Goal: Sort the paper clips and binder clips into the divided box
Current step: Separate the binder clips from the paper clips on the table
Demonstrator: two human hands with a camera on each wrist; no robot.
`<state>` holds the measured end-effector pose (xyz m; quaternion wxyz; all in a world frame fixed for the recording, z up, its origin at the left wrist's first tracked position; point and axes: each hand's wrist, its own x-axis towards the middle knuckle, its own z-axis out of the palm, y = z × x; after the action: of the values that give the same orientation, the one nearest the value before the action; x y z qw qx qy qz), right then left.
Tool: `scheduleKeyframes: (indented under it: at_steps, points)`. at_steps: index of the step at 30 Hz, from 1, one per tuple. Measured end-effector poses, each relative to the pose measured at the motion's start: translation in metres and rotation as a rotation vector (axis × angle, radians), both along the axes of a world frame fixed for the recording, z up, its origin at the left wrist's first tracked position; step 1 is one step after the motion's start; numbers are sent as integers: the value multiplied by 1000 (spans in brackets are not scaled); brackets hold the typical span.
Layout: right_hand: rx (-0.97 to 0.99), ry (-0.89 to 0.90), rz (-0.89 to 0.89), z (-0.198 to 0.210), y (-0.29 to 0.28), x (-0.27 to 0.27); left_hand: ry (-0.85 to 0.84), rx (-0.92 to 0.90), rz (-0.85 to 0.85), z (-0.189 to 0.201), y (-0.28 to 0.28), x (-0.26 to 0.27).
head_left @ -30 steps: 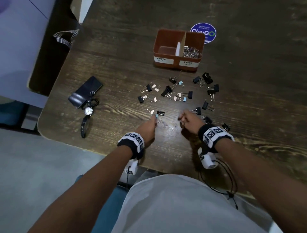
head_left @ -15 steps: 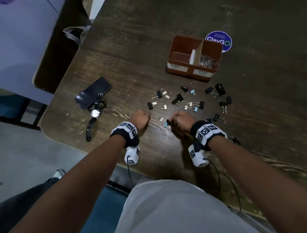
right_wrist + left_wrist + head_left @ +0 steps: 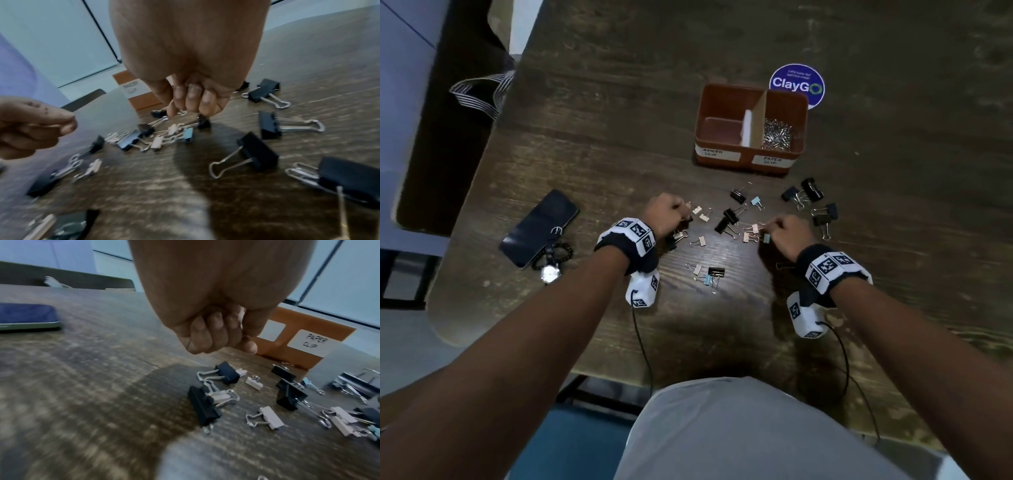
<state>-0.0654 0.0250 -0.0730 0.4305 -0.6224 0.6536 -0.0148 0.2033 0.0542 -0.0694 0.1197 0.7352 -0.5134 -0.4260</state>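
Observation:
The brown divided box (image 3: 744,165) stands at the back. Its "BINDER CLIP" side is empty and silver paper clips (image 3: 777,133) fill the "PAPER CLIP" side. Black, pale and blue binder clips (image 3: 729,216) lie scattered in front of it. My left hand (image 3: 681,214) is a curled fist just above a black clip (image 3: 227,374), with nothing visible inside (image 3: 226,337). My right hand (image 3: 774,228) is curled too. Its index fingertip (image 3: 171,113) reaches down to a clip's wire handle (image 3: 162,119) beside a blue clip (image 3: 188,134); a grip is not visible.
A dark phone (image 3: 539,228) and a wristwatch (image 3: 550,272) lie at the left of the wooden table. A round blue sticker (image 3: 797,86) sits behind the box. A black, a blue and a pale clip (image 3: 710,274) lie nearer me, between my wrists. Camera cables hang over the near edge.
Both hands moved forward from the three near clips into the main spread. The left hand lifted off the blue clip and curled into a fist. The head view shifted.

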Motion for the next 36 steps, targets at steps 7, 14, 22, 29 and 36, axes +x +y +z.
scheduleKeyframes:
  at_steps: [7, 14, 22, 29, 36]
  points:
    - [-46, 85, 188, 1, -20, -26, -58, 120, -190, 7, -20, -5]
    - [-14, -31, 456, 3, 3, 35, -371, 55, -292, -2, 36, 30]
    - [-14, 31, 662, -5, 33, 75, -516, -35, 15, -19, 91, 31]
    - [14, 60, 668, -8, 32, 70, -517, 74, 232, -20, 93, 1]
    - [-9, 82, 625, -10, 26, 57, -463, -75, 464, -24, 100, 5]
